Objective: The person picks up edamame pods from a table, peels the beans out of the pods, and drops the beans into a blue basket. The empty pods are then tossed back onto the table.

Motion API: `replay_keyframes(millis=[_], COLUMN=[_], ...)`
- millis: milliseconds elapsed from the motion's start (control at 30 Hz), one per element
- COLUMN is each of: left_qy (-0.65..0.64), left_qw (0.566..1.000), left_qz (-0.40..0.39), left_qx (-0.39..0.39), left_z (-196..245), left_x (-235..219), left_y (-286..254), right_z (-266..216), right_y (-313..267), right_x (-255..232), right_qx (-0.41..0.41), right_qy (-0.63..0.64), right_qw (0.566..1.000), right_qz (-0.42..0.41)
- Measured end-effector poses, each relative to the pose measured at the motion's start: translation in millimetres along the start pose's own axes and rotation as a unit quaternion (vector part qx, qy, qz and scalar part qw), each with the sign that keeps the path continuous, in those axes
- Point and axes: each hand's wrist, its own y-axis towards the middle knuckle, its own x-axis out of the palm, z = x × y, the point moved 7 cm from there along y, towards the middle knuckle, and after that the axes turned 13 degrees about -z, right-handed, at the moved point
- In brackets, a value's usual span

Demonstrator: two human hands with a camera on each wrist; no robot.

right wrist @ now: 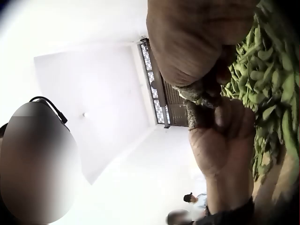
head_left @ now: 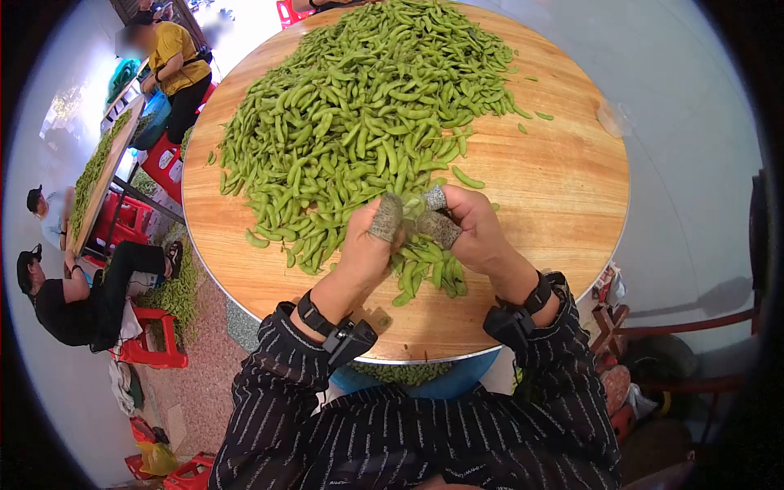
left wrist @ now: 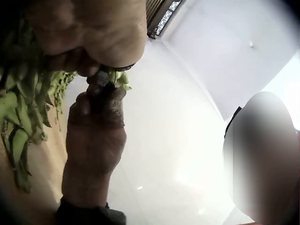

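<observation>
Both hands meet over the near part of a round wooden table, at the front of a big heap of green soybean pods. My left hand wears a grey knit finger cover on its thumb. Grey covers also wrap the thumb and a finger of my right hand. Between the fingertips of the two hands a pale green pod is pinched, mostly hidden by the fingers. Right under the hands lies a small group of loose pods.
The wooden tabletop shows bare at the right. Below its near edge stands a blue container beside more pods. To the left, seated people work at a long table with pods, near red stools. A clear plastic cup sits at the right edge.
</observation>
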Motion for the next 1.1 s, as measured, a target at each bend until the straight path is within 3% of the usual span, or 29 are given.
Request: replay_keyframes(millis=[33, 100, 233, 300, 333, 400, 433, 500, 533, 733, 800, 933, 1000, 1033, 1100], left_qy=[-0.001, -0.155, -0.224, -0.187, -0.188, -0.011, -0.011, 0.149, 0.149, 0.076, -0.125, -0.155, 0.157, 0.160, -0.004], left_qw=[1.000, 0.983, 0.967, 0.976, 0.975, 0.995, 0.995, 0.987, 0.987, 0.993, 0.984, 0.981, 0.986, 0.985, 0.998], left_qz=[0.000, 0.043, 0.047, 0.006, 0.005, -0.007, -0.007, -0.029, -0.030, -0.034, -0.054, -0.067, -0.047, -0.047, -0.040], left_qx=[0.000, -0.084, -0.117, -0.115, -0.117, -0.096, -0.095, 0.046, 0.045, -0.078, -0.119, -0.101, -0.043, -0.041, -0.057], left_z=[3.5, -8.8, -15.5, -17.1, -16.5, -5.4, -9.9, 4.2, 6.6, 1.0, -6.6, -14.9, -4.0, 0.0, 4.1], left_x=[1.1, -0.7, -3.2, -4.0, -3.2, -4.5, -5.0, 0.3, 0.3, -2.8, 0.3, -0.1, -2.3, 0.1, 4.7], left_y=[0.5, -1.2, -2.5, -1.5, -1.3, 2.1, 4.5, 10.0, 8.6, 4.4, 1.9, 4.5, 8.6, 9.3, 7.4], right_z=[0.7, -6.1, -3.4, 7.1, 7.8, 13.7, 16.4, 14.1, 12.1, 21.3, 22.2, 25.3, 19.4, 22.8, 15.0], right_y=[0.4, 1.0, 2.5, 0.2, -0.5, -1.9, -1.9, -1.6, -1.6, -2.2, -3.3, -5.0, -3.9, -4.2, -1.7], right_x=[-1.6, 0.4, 3.0, 1.9, 2.2, 0.9, 1.6, 1.3, 1.9, -0.3, 1.4, 0.6, 1.3, 0.9, -1.3], right_qx=[0.001, -0.029, -0.005, 0.087, 0.087, 0.116, 0.116, 0.082, 0.082, 0.142, 0.155, 0.174, 0.164, 0.161, 0.049], right_qy=[0.000, -0.113, -0.029, 0.077, 0.077, 0.061, 0.061, -0.053, -0.052, 0.077, 0.181, 0.186, 0.059, 0.057, -0.080], right_qw=[1.000, 0.993, 0.999, 0.993, 0.993, 0.991, 0.991, 0.995, 0.995, 0.987, 0.971, 0.967, 0.985, 0.985, 0.995], right_qz=[0.000, -0.035, -0.038, -0.015, -0.014, -0.002, -0.003, 0.011, 0.011, -0.005, -0.003, 0.006, 0.013, 0.013, 0.014])
